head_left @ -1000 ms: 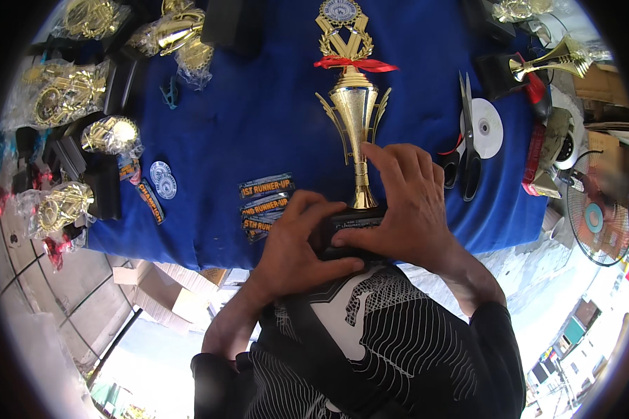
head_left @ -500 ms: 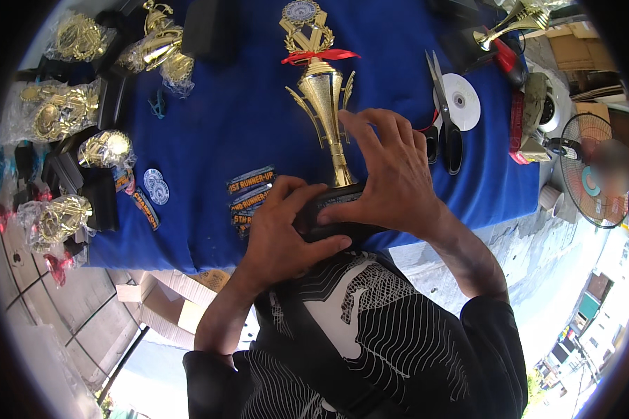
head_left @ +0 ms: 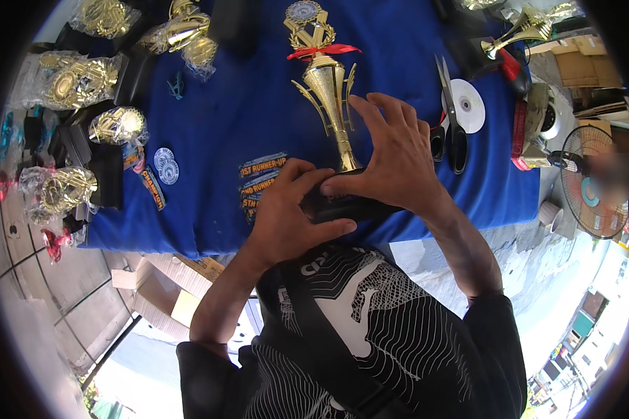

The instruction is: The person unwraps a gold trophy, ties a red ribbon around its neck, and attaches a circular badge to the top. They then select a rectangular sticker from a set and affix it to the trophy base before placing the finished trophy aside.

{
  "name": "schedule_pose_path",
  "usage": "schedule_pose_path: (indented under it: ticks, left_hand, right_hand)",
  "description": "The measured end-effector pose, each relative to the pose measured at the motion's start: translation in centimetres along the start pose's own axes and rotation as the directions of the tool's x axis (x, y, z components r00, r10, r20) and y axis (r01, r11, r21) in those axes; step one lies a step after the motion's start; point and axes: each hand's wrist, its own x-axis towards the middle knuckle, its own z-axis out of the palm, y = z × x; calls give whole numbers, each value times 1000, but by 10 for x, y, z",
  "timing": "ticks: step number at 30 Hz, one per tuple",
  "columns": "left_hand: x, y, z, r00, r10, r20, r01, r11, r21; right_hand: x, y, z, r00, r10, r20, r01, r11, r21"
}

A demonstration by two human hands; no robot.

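Note:
A gold trophy cup (head_left: 328,84) with a red ribbon and a round emblem on top lies on its back on the blue cloth, its top pointing away from me. Its black base (head_left: 370,207) is at the near edge, in front of my body. My left hand (head_left: 286,209) is closed around the base's left end, fingers over the top and thumb along the near side. With its thumb pressed on the base's upper face, my right hand (head_left: 398,157) has its other fingers spread beside the cup's stem. What lies beneath that thumb is hidden.
Printed label strips (head_left: 262,167) lie left of the trophy; round stickers (head_left: 165,166) are farther left. Several plastic-wrapped trophies (head_left: 70,188) crowd the left side. Scissors (head_left: 451,112) overlap a white disc (head_left: 467,105) on the right. A fan (head_left: 594,181) stands beyond the table.
The whole view has shifted slightly. My right thumb has slid over the base's upper face, while my left hand keeps its grip.

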Motion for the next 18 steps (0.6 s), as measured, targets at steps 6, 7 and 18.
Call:
schedule_pose_path:
  ticks: [6,7,18]
  left_hand:
    - [-2,-3,5,998,20,-60,-21,1000,-9]
    - [-2,-3,7,999,11,-45,-11,1000,10]
    - [1,-9,5,993,101,-61,-99,995,29]
  right_hand:
    - [-13,42,-35,989,26,146,-40,995,93]
    - [-14,43,-34,990,12,143,-26,995,101]
    - [3,-15,-10,993,-84,87,89,994,-59]
